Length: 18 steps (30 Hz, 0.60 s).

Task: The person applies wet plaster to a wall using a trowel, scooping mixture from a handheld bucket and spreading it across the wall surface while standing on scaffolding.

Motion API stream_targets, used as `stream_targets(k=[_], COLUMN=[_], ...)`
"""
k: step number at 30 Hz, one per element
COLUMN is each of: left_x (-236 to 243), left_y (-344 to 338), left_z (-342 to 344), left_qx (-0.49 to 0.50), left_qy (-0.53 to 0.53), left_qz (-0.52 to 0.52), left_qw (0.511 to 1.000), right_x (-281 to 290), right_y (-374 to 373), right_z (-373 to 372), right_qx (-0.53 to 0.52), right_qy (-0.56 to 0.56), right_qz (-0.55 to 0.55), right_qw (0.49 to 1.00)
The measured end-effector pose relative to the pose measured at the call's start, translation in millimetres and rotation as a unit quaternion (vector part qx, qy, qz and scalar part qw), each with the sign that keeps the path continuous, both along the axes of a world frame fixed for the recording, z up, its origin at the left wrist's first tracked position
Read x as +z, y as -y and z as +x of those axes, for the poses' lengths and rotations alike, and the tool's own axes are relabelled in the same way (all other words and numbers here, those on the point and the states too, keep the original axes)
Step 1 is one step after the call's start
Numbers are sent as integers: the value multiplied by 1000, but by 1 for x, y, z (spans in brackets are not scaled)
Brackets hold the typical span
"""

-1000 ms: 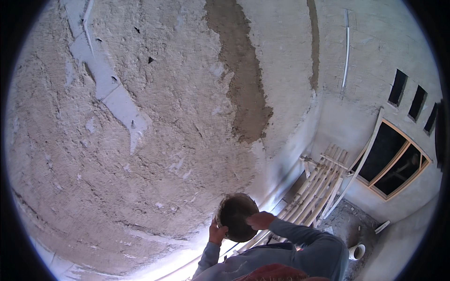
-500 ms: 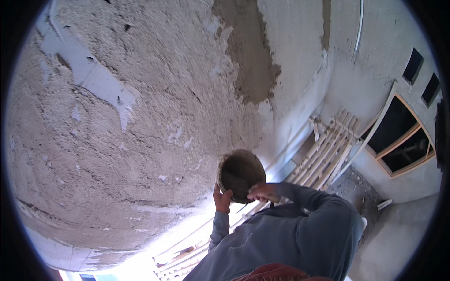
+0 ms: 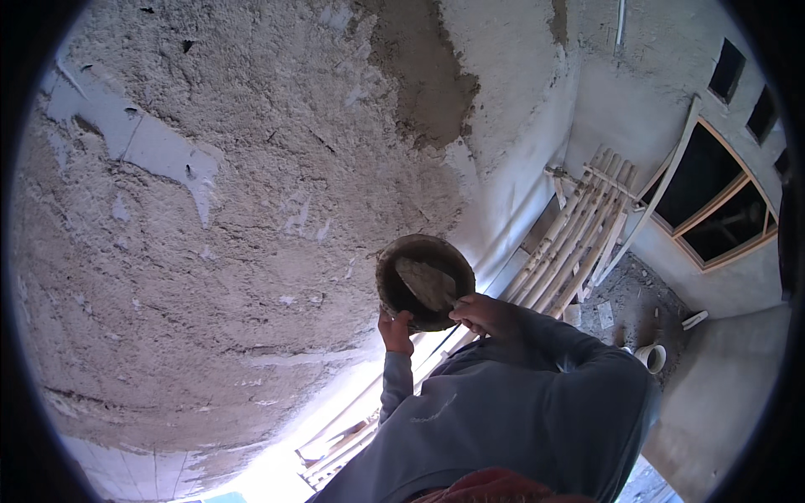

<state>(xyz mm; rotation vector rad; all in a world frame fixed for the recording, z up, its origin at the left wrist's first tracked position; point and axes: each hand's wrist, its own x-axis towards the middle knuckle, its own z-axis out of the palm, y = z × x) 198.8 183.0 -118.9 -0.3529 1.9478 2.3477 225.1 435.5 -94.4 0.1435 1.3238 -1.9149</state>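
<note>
Rough wall (image 3: 251,218) beyond bucket (image 3: 383,281). Left hand (image 3: 397,330) clasps bucket's side; right hand (image 3: 475,313) closed on trowel (image 3: 426,283), blade inside bucket. Bucket could tip if left grip slackens.

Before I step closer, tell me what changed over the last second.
The view tipped down, so the bucket sits higher in the picture. The right hand shifted from over the bucket's mouth to its lower-right rim; its trowel now shows inside. Unchanged: the left hand holds the bucket's lower-left side.
</note>
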Motion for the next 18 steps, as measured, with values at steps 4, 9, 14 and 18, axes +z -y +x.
stream_targets(k=[4,9,14,18], left_x=[-12,-47,-48,-57], left_y=[13,77,151,183], left_z=[-1,22,66,103], left_qx=[57,-9,-35,117], left_qy=[33,-200,-224,-112], left_qz=[34,-375,-557,-218], left_qw=[997,905,799,962], right_x=[-38,46,163,270], right_y=[11,-2,-41,-59], right_z=[-3,-37,-83,-104], right_qx=[-33,-190,-454,-674], right_qy=[34,-50,-399,-533], right_qz=[-30,-119,-62,18], right_qw=[998,973,795,511])
